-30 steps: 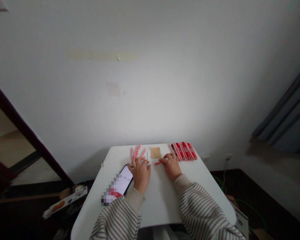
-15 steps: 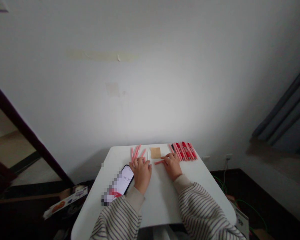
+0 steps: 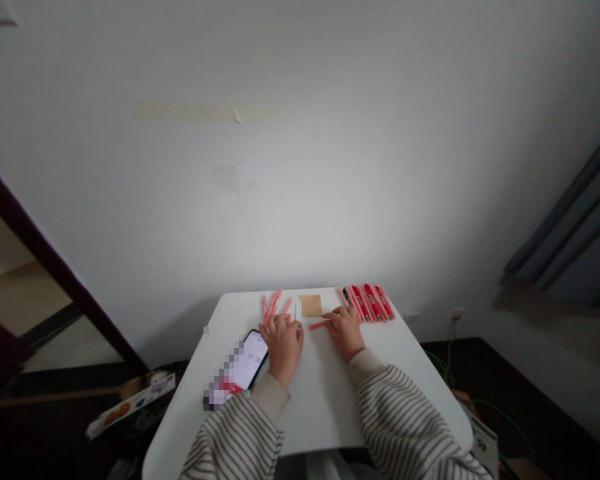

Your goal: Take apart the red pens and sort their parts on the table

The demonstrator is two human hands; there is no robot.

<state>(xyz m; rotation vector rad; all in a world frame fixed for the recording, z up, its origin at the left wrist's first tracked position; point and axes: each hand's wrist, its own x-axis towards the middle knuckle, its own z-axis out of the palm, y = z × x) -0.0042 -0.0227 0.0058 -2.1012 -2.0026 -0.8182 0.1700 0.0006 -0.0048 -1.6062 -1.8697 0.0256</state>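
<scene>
On a small white table [image 3: 325,400], my left hand [image 3: 284,341] lies palm down with its fingers spread. Its fingertips reach the near ends of several loose pink pens [image 3: 273,307] and a thin white stick [image 3: 296,311]. What lies under the palm is hidden. My right hand [image 3: 346,331] also rests palm down, its fingers stretched toward the left. Its fingertips touch or cover the right end of a short pink piece [image 3: 318,325]; I cannot tell if it is a pen part. Just beyond lies a square tan paper [image 3: 311,306].
A row of pink and red pens [image 3: 367,304] lies at the table's far right corner. Left of my left hand is a phone [image 3: 247,360] with a lit screen. A white wall [image 3: 300,167] stands behind the table, and green cables [image 3: 443,367] lie at right.
Almost nothing differs. My left hand has shifted very slightly to the right, and my right hand stays in the same place.
</scene>
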